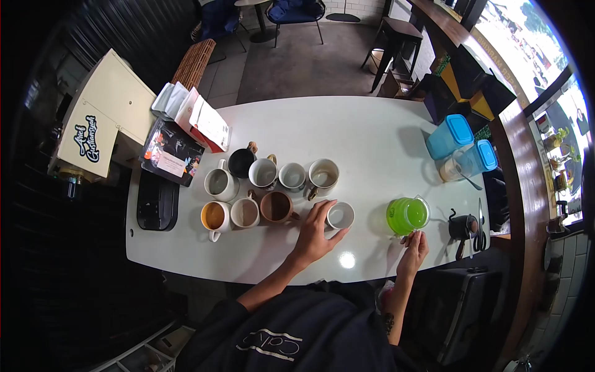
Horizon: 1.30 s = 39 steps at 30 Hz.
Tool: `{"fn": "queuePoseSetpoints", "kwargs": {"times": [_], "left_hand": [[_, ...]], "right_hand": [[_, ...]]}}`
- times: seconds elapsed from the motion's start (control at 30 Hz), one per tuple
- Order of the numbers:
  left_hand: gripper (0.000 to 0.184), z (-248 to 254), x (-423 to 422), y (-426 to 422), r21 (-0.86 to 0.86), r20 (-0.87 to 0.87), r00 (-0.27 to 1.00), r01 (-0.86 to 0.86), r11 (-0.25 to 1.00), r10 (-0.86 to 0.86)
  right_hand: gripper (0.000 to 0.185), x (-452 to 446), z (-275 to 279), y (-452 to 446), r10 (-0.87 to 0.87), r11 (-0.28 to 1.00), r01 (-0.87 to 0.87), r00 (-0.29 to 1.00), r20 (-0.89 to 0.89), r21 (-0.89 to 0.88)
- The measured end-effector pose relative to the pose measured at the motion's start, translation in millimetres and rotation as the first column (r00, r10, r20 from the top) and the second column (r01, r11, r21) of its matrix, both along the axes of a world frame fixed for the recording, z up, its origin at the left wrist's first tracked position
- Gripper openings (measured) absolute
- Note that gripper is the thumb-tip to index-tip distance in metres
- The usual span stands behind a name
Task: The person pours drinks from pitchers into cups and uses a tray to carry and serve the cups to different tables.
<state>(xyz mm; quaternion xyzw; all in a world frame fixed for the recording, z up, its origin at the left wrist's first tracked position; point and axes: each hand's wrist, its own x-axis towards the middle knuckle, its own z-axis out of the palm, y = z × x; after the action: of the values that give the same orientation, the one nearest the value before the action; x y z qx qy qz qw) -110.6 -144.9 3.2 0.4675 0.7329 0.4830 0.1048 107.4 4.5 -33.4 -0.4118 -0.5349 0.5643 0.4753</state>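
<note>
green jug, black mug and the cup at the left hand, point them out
Green jug (406, 215): head view, green body
Black mug (241, 163): head view, dark inside
Cup (340, 216): head view, pale inside

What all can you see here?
Table: one, white, centre.
Mugs: eight, mixed colours, left.
Cup: one, white, centre.
Jug: one, clear with green liquid, right.
Tubs: two, blue-lidded, far right.
Pot: one, black, right.
Scissors: one pair, black, right.
Flat object: one, black, left.
Papers: uncounted, white and red, left.
Display board: one, dark, left.
Cabinet: one, cream, far left.
Chairs: two, blue, background.
Stool: one, dark, background.
Shirt: one, black, bottom.
Left hand: one, bare, around cup.
Right hand: one, bare, at jug.
</note>
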Motion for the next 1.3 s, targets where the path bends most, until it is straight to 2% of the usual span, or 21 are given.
{"fn": "queuePoseSetpoints", "kwargs": {"times": [0.13, 0.2, 0.23, 0.3, 0.4, 0.57, 0.77, 0.83, 1.0, 1.2, 1.27, 1.3], "left_hand": [[0.062, -5.5, -0.8, 13.4, 0.056, 0.048, 0.996, 0.066, 0.996, -0.069], [0.061, -11.5, -2.2, 19.8, 0.046, 0.155, 0.974, 0.158, 0.986, -0.163], [0.061, -13.7, -3.0, 22.4, 0.047, 0.155, 0.973, 0.163, 0.985, -0.169], [0.066, -18.2, -3.9, 28.6, 0.054, 0.344, 0.896, 0.279, 0.959, -0.281], [0.074, -31.1, -7.9, 35.3, 0.021, 0.258, 0.908, 0.335, 0.942, -0.329], [0.076, -41.1, -7.0, 44.6, 0.025, 0.285, 0.89, 0.365, 0.93, -0.357], [0.076, -45.2, -1.3, 55.0, 0.057, 0.332, 0.867, 0.375, 0.925, -0.371], [0.075, -45.0, 0.6, 57.9, 0.1, 0.267, 0.89, 0.356, 0.929, -0.37], [0.075, -39.5, -1.1, 61.6, 0.088, 0.216, 0.897, 0.376, 0.922, -0.387], [0.073, -35.0, -1.6, 64.8, 0.063, 0.302, 0.855, 0.423, 0.904, -0.422], [0.077, -32.4, -4.2, 66.2, -0.001, 0.422, 0.774, 0.521, 0.853, -0.472], [0.077, -32.1, -4.7, 67.0, 0.0, 0.425, 0.773, 0.52, 0.854, -0.471]], "right_hand": [[0.037, -6.2, 2.7, -1.7, -0.041, 0.999, 0.041, 0.999, -0.032, -0.003], [0.037, -3.3, -0.8, 0.0, -0.035, 0.999, 0.035, 0.999, -0.035, -0.001], [0.038, -2.0, -2.7, 0.9, -0.024, 1.0, 0.024, 0.999, -0.038, 0.002], [0.038, 0.5, -5.4, 3.4, -0.033, 0.999, 0.033, 0.999, -0.033, 0.006], [0.037, 7.3, -9.3, 5.4, -0.029, 1.0, 0.029, 0.999, -0.033, 0.002], [0.034, 11.2, -7.4, 4.8, -0.04, 0.998, 0.038, 0.998, -0.049, -0.047], [0.036, 15.2, -12.9, 4.7, -0.046, 0.999, 0.046, 0.999, -0.022, -0.015], [0.037, 15.8, -14.9, 4.1, -0.065, 0.998, 0.065, 0.998, -0.016, -0.015], [0.038, 17.5, -19.0, 2.2, -0.065, 0.998, 0.065, 0.998, -0.019, 0.021], [0.038, 21.5, -24.0, 0.7, -0.075, 0.997, 0.074, 0.997, 0.016, 0.035], [0.038, 23.0, -26.6, -0.4, -0.08, 0.996, 0.078, 0.996, 0.046, 0.04], [0.038, 21.9, -24.6, -2.2, -0.074, 0.997, 0.073, 0.997, 0.025, 0.032]]}}
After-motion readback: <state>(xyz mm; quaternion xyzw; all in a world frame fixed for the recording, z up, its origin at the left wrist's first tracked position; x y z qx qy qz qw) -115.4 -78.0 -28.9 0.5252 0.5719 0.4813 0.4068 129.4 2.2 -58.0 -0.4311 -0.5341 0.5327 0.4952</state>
